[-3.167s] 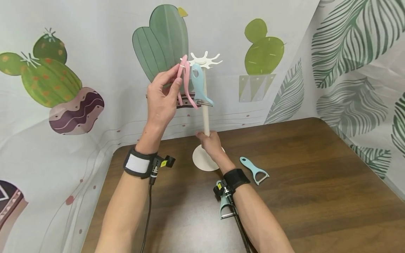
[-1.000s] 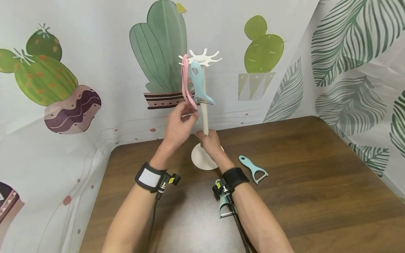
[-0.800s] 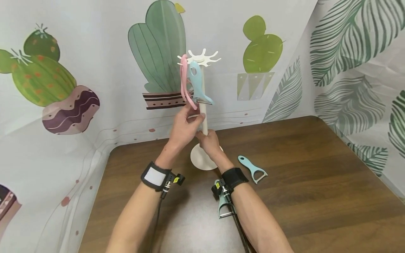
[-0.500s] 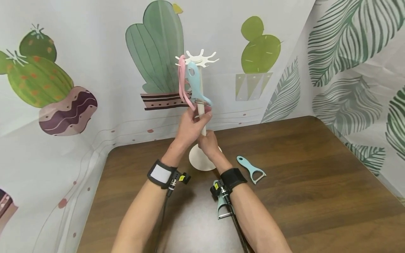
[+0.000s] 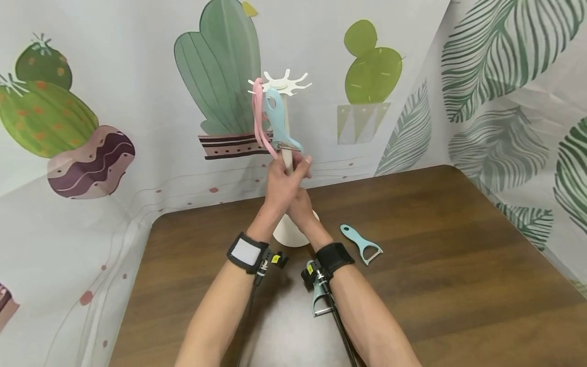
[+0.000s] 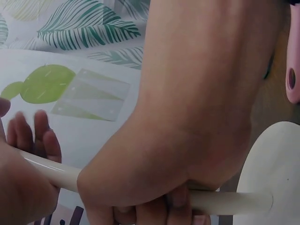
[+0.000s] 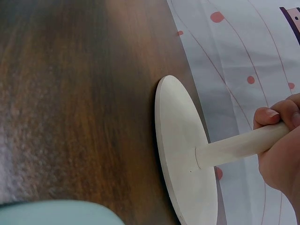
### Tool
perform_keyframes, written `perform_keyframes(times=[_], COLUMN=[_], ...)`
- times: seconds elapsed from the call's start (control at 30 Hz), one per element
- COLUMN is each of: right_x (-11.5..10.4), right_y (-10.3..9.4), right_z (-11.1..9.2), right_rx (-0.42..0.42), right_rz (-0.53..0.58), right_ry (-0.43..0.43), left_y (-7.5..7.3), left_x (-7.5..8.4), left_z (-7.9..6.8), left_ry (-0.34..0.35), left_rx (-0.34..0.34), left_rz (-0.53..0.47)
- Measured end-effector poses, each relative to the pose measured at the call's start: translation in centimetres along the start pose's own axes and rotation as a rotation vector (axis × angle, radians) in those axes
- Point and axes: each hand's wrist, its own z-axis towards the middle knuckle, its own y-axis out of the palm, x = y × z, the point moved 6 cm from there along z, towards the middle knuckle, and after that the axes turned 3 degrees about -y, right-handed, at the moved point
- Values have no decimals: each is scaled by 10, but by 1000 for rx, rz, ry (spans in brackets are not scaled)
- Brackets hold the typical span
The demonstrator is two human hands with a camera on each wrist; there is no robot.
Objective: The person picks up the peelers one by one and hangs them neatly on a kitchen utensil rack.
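You've got a dark brown wood-grain table (image 5: 458,255) up by a white cactus-print fabric backdrop (image 5: 302,30), green leaf prints (image 5: 488,63) to your right, pale glare (image 5: 293,339) nearest you.

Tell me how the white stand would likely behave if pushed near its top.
The stand would probably tip more readily than slide, since it is tall with a slender pole. Its flat round base should keep it from rolling while upright. The blue peeler hanging near the top might swing.
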Motion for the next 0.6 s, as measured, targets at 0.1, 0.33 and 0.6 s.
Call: perform_keyframes(times=[0.1, 0.33, 0.6], right_x=[2, 1, 3], right_y=[-1, 2, 0], right_z=[0, 0, -2], right_rx=[11, 18, 37], right_rz=[-32, -40, -35], right_ry=[33, 76, 98], left_y=[0, -4, 0], left_x=[-4, -7, -19], left_z=[2, 9, 17], left_ry=[-17, -17, -48], left_rx=[21, 54, -18], left_rz=[-14, -70, -148])
